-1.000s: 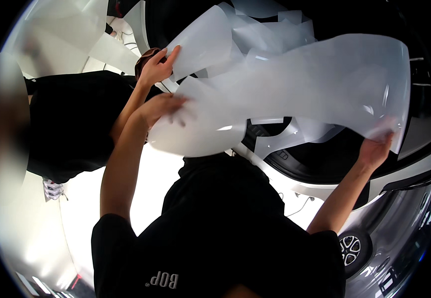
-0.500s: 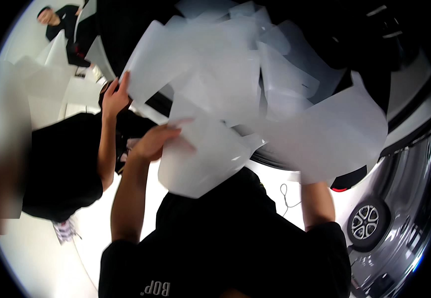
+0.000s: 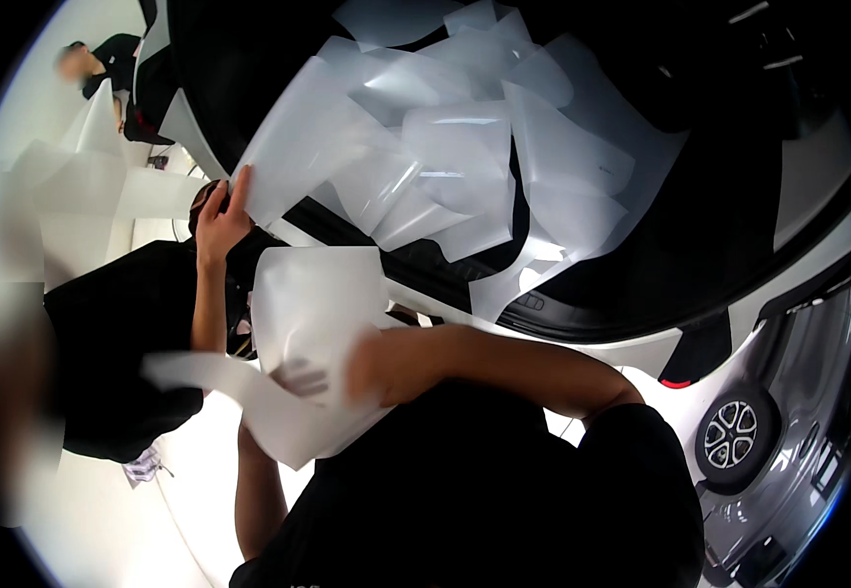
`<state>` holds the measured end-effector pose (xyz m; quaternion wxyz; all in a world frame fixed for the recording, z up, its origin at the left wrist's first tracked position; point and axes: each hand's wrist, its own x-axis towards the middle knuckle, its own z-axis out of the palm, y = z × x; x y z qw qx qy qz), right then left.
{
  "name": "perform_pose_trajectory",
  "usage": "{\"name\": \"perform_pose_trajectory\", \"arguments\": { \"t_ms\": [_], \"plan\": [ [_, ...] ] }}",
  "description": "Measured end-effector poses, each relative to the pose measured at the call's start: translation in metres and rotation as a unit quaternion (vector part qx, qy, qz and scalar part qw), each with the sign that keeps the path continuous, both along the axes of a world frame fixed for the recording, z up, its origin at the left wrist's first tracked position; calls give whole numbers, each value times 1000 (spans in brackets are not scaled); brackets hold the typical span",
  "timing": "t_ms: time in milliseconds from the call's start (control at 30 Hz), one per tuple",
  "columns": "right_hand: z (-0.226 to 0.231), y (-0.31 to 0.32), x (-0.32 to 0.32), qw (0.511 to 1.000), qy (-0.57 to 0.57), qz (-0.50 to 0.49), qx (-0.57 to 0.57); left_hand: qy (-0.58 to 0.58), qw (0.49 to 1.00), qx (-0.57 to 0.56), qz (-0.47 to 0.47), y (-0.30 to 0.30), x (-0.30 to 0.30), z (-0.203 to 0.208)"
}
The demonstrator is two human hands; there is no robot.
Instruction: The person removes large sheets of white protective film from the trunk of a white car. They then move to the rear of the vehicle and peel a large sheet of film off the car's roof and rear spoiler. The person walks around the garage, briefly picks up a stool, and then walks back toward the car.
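A translucent white plastic film sheet [image 3: 298, 289] hangs in front of my body, with a narrow curling strip at its left. My left hand [image 3: 303, 379] is behind this sheet; its forearm rises from below and dim finger shapes show through the film, holding it up. Across my body reaches my right arm, and my right hand [image 3: 368, 367] lies against the sheet's right side, too smeared by motion for its fingers to show. Beyond it, a heap of similar film sheets [image 3: 455, 162] lies in the car's open dark trunk [image 3: 631, 299].
At my left, another person's hand [image 3: 222, 227] touches the edge of a large film sheet [image 3: 293, 142]. A further person [image 3: 117, 69] is at the far upper left. Large pale sheets [image 3: 72, 196] stand at the left. A grey car [image 3: 788, 461] is parked at the right.
My right hand has swept from the right across to the left, and the large sheet at the right is gone from there. The sheet at my left hand now hangs lower and closer to me.
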<state>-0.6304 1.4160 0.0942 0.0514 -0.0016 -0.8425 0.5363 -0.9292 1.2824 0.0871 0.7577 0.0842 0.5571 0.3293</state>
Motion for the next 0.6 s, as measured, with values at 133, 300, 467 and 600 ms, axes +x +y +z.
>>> {"name": "perform_pose_trajectory", "arguments": {
  "t_ms": [133, 300, 467, 600],
  "plan": [
    [-100, 48, 48, 953, -54, -244, -173, 79, 995, -57, 20, -22, -13, -2],
    [-199, 63, 119, 736, -368, -546, 157, 72, 988, -132, 46, -85, -46, -24],
    [-198, 44, 106, 746, -485, -429, 155, 54, 988, -139, 31, -68, -25, -22],
    [-128, 75, 87, 771, -203, -602, 46, 96, 983, -156, -26, -51, -27, -20]
  ]
}}
